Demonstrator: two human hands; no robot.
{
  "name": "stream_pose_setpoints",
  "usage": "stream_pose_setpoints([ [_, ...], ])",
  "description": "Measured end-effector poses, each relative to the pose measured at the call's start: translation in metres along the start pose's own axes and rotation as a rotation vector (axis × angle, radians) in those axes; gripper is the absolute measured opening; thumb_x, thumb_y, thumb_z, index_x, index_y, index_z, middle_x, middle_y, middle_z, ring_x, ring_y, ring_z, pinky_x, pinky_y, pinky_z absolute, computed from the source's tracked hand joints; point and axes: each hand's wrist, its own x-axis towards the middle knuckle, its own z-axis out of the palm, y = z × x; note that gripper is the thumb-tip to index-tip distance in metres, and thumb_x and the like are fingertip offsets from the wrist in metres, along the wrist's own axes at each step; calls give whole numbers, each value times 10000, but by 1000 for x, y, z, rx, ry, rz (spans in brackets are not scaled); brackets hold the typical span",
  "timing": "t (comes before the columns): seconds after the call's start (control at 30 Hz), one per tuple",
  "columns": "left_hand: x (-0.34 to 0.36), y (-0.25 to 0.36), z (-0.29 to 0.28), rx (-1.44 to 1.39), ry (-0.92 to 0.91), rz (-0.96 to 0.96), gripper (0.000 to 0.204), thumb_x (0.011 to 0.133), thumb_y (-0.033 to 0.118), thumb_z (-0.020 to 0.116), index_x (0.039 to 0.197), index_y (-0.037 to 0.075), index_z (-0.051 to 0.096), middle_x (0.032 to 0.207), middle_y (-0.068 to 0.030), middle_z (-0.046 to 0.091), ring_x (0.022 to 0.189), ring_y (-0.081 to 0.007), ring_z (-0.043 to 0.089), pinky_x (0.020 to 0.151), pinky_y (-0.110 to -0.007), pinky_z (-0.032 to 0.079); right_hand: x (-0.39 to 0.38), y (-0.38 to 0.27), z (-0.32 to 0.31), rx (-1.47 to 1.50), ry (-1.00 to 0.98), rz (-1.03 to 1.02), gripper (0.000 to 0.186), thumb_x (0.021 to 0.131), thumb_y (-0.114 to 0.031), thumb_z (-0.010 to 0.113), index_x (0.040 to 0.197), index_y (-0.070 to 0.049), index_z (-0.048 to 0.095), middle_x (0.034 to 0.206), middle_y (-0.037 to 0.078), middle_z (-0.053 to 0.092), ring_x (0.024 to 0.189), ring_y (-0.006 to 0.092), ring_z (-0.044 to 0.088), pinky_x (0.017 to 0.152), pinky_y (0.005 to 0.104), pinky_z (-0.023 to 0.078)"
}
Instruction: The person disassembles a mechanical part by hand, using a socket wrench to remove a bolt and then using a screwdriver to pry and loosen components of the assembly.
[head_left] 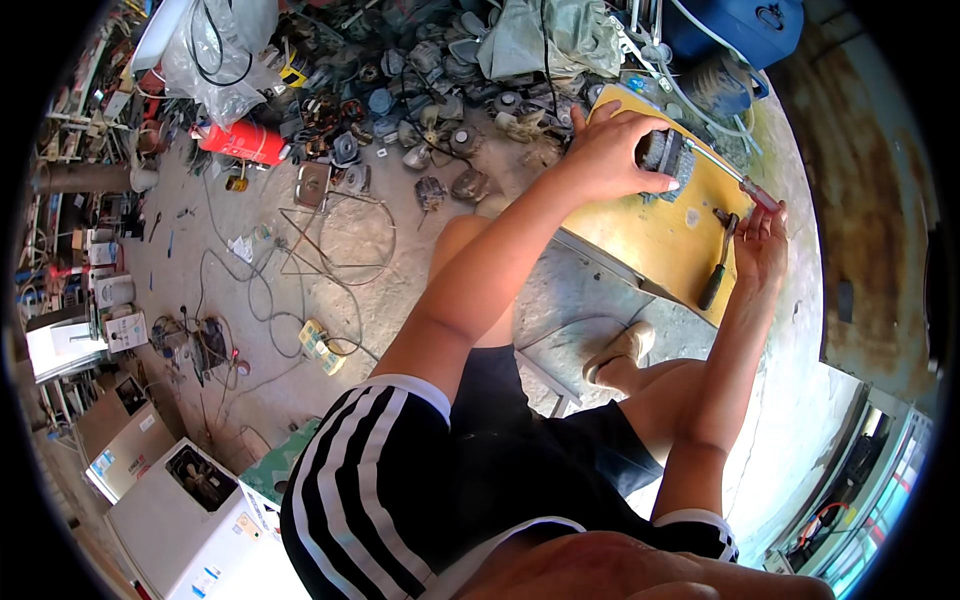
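Head view: the left hand (608, 160) reaches over the far part of a yellow tabletop (655, 240), its fingers (640, 123) spread wide around a round dark grey part (662, 163) and gripping it, with the thumb along the near side; the part is at the upper end of the tabletop, its ridged rim turned toward the right; the right hand (762, 250) is raised beside the tabletop's right edge, its fingers closed on the reddish, see-through handle of a screwdriver (765, 197); the metal shaft slants up and to the left from that handle to the rim of the part, though the exact spot where the tip meets it is too small to tell; a hammer (718, 262) with a dark handle lies on the tabletop just left of the right wrist, its head toward the far end; below the tabletop, a sandal (630, 347) on the person's foot rests on the concrete floor (170, 275); beyond the left forearm, a heap of grimy metal parts (425, 100) covers the floor, with a pale sack (548, 42) at its right and a red cylinder (243, 142) lying on its side at its left; a blue drum (735, 30) stands past the tabletop's far end.
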Motion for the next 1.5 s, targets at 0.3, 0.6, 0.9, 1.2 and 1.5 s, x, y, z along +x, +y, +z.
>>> stream_pose_setpoints([
  [0.3, -5, 2, -5, 28, 4, -16, 771, 669, 523, 827, 1345, 254, 570, 1341, -70, 587, 1392, -340, 348, 1114, -690, 63, -9, -3, 7, 43, 20, -13, 348, 1004, -341, 583, 1325, -214, 541, 1115, -35, 614, 1011, 109, 579, 805, 306, 406],
  [0.6, 1, 2, 3, 70, 37, 50, 790, 682, 567, 813, 1357, 233, 574, 1329, -107, 568, 1371, -336, 378, 1124, -646, 83, 27, 7, -25, 120, -223, -167, 195, 1036, -184, 504, 1116, -46, 618, 917, 38, 674, 765, 134, 604, 777, 306, 487],
  [0.9, 2, 6, -2, 92, -8, 44, 729, 728, 513, 802, 1349, 213, 567, 1291, -71, 576, 1357, -287, 406, 1140, -581, 123, -10, 2, 6, 52, -34, -119, 361, 991, -334, 613, 1318, -199, 535, 1027, -30, 612, 946, 94, 574, 806, 264, 427],
  [1.2, 1, -1, -4, 99, -2, 85, 735, 736, 514, 795, 1349, 186, 557, 1288, -60, 578, 1333, -275, 430, 1109, -532, 190, -28, 1, 22, -7, 47, -37, 434, 993, -387, 595, 1377, -207, 500, 1098, -55, 604, 991, 84, 573, 815, 314, 426],
  [1.5, 2, 6, -6, 108, -42, 50, 747, 741, 525, 785, 1360, 186, 540, 1320, -69, 554, 1351, -302, 408, 1124, -593, 154, -11, 0, 13, 5, -56, -116, 369, 1020, -293, 563, 1360, -166, 498, 1115, -36, 618, 966, 78, 577, 798, 286, 430],
])
